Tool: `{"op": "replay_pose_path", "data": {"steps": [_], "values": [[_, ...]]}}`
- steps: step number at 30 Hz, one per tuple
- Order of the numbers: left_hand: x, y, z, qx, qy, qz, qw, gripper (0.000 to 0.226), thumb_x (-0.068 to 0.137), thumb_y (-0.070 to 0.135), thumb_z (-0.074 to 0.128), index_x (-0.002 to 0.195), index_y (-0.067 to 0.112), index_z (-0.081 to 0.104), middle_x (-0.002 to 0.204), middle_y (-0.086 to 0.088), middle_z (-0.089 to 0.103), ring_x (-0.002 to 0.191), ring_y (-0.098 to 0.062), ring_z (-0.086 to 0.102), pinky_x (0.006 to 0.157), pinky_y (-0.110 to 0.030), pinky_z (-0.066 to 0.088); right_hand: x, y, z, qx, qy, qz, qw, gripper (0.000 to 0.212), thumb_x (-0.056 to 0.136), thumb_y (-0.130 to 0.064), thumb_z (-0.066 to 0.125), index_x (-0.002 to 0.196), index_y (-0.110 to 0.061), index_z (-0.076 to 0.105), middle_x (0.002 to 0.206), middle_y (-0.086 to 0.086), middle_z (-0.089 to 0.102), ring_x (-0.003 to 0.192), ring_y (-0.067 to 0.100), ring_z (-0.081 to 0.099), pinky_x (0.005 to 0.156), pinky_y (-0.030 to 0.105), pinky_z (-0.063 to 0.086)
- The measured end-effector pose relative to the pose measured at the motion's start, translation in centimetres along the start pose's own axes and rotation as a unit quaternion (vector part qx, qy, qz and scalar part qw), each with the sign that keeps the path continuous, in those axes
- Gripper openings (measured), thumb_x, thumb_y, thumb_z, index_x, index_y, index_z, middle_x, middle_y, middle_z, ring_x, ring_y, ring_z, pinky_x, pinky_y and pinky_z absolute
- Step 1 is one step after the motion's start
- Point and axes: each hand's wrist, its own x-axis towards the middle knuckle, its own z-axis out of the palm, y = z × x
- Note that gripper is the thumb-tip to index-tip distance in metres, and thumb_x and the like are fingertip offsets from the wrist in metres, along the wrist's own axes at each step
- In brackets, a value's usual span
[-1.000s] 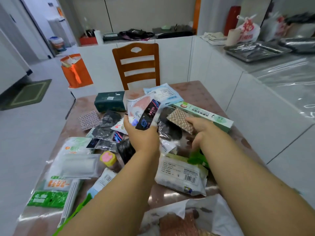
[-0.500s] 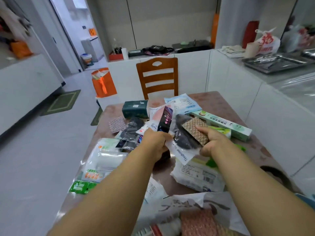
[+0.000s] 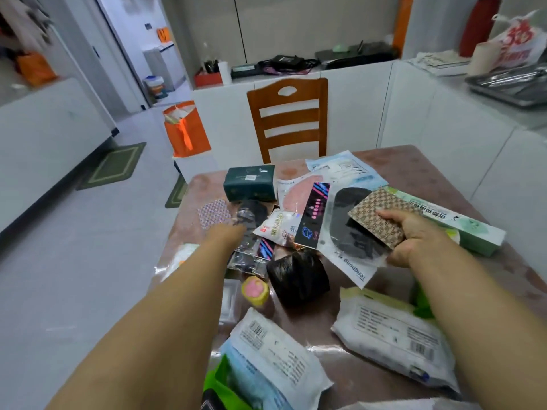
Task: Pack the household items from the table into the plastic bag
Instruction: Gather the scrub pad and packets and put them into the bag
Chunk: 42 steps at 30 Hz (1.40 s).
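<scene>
Since the earlier frames the left hand (image 3: 228, 233) has released the dark printed packet (image 3: 313, 216) and moved left and down to the clear-wrapped dark items (image 3: 248, 220) near the table's left side. The stack of packets has passed to the right hand (image 3: 414, 235).

Right hand: closed on a stack. The thumb lies on top of a woven-pattern square (image 3: 377, 216). Beneath it are a clear pouch with a black insert (image 3: 346, 232) and the dark printed packet, fanned out to the left. The stack is held above the table (image 3: 414, 167), just in front of a long green box (image 3: 461, 223).

Left hand: palm down on the clear-wrapped dark items. The fingers are blurred and partly hidden; the frame does not show whether they have closed on anything.

Items on the table:
- dark green tissue pack (image 3: 250, 183), at the far edge
- pink patterned square (image 3: 213, 213), just left of the left hand
- black roll (image 3: 299, 278), at centre
- yellow-and-pink round item (image 3: 255, 290), just left of the roll
- two white wipe packs (image 3: 396, 332), near the front edge

A strip of white plastic bag (image 3: 414, 405) shows at the bottom edge, cut off by the frame.
</scene>
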Motion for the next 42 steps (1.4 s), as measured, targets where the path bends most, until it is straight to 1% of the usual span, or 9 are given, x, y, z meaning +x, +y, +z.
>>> {"op": "replay_pose_path", "data": {"steps": [3, 6, 10, 14, 22, 30, 34, 38, 42], "values": [[2.1, -1.3, 1.6, -0.023, -0.003, -0.028, 0.999, 0.078, 0.077, 0.045, 0.071, 0.137, 0.003, 0.045, 0.134, -0.016, 0.053, 0.115, -0.035, 0.055, 0.097, -0.041, 0.048, 0.9, 0.6, 0.7, 0.001, -0.011, 0.024, 1.000, 0.008, 0.085, -0.007, 0.063, 0.078, -0.006, 0.061, 0.050, 0.013, 0.068, 0.039, 0.027, 0.065, 0.031, 0.044, 0.050], [3.0, -1.7, 2.2, -0.067, -0.003, -0.059, 0.996, 0.061, 0.073, 0.042, 0.077, 0.116, 0.005, 0.054, 0.090, -0.011, 0.061, 0.077, -0.028, 0.062, 0.068, -0.036, 0.055, 1.6, 1.1, 1.0, -0.001, -0.019, 0.026, 0.999, 0.005, 0.085, -0.007, 0.063, 0.081, -0.006, 0.061, 0.052, 0.014, 0.068, 0.041, 0.029, 0.066, 0.031, 0.047, 0.049], [4.0, -1.9, 2.8, -0.035, -0.035, -0.071, 0.996, 0.052, 0.076, 0.031, 0.078, 0.112, -0.001, 0.057, 0.099, -0.016, 0.066, 0.087, -0.028, 0.066, 0.080, -0.036, 0.056, 2.0, 1.8, 1.5, -0.004, -0.032, 0.028, 0.999, 0.008, 0.087, -0.005, 0.060, 0.079, -0.005, 0.060, 0.054, 0.016, 0.069, 0.042, 0.030, 0.066, 0.032, 0.049, 0.049], [3.7, -1.4, 2.5, -0.238, -0.053, -0.070, 0.967, 0.016, 0.087, 0.009, 0.065, 0.098, -0.002, 0.059, 0.075, -0.013, 0.062, 0.059, -0.021, 0.057, 0.050, -0.031, 0.045, 1.8, 2.1, 1.6, 0.019, -0.049, 0.030, 0.998, 0.002, 0.086, -0.004, 0.062, 0.084, -0.003, 0.062, 0.066, 0.018, 0.071, 0.051, 0.033, 0.069, 0.039, 0.056, 0.051], [-3.6, 0.4, -3.2, -0.417, -0.175, 0.075, 0.889, 0.022, 0.089, -0.012, 0.045, 0.091, 0.003, 0.061, 0.091, -0.020, 0.067, 0.082, -0.032, 0.065, 0.084, -0.046, 0.054, -0.8, 2.0, 3.4, 0.109, -0.119, 0.031, 0.986, 0.018, 0.082, -0.008, 0.065, 0.100, -0.006, 0.066, 0.080, 0.019, 0.073, 0.060, 0.035, 0.071, 0.051, 0.053, 0.057], [-9.2, 1.0, -0.5, -0.503, -0.360, -0.010, 0.786, 0.073, 0.085, 0.072, 0.035, 0.114, 0.013, 0.067, 0.110, -0.017, 0.070, 0.095, -0.036, 0.069, 0.095, -0.055, 0.046, -2.8, 4.4, 2.8, 0.104, -0.151, 0.042, 0.982, 0.017, 0.086, -0.011, 0.062, 0.102, -0.007, 0.064, 0.096, 0.019, 0.071, 0.083, 0.033, 0.069, 0.071, 0.048, 0.052], [-9.7, 1.8, -0.6, -0.463, -0.373, 0.031, 0.803, 0.063, 0.087, 0.067, 0.040, 0.092, 0.016, 0.077, 0.094, -0.014, 0.074, 0.083, -0.030, 0.070, 0.087, -0.043, 0.049, -2.4, 3.5, 1.4, -0.004, -0.121, 0.013, 0.993, 0.016, 0.081, -0.002, 0.066, 0.097, -0.004, 0.064, 0.079, 0.018, 0.073, 0.064, 0.030, 0.072, 0.060, 0.048, 0.060], [-9.6, 2.4, -0.2, -0.403, -0.364, 0.023, 0.839, 0.038, 0.081, 0.043, 0.064, 0.089, 0.008, 0.076, 0.089, -0.016, 0.072, 0.084, -0.031, 0.066, 0.091, -0.043, 0.048, -1.7, 2.9, 1.4, -0.121, -0.142, -0.041, 0.982, 0.065, 0.071, 0.010, 0.070, 0.127, -0.011, 0.043, 0.098, 0.022, 0.071, 0.081, 0.036, 0.070, 0.069, 0.050, 0.059], [-10.1, 2.4, 2.7, -0.295, -0.340, -0.035, 0.892, 0.017, 0.085, 0.015, 0.063, 0.090, -0.002, 0.064, 0.063, -0.015, 0.071, 0.050, -0.025, 0.068, 0.049, -0.031, 0.055, -0.3, 4.3, 4.6, -0.392, -0.113, -0.079, 0.910, 0.140, 0.051, -0.009, 0.087, 0.147, -0.033, -0.013, 0.133, 0.020, 0.049, 0.111, 0.040, 0.058, 0.093, 0.051, 0.051]]}}
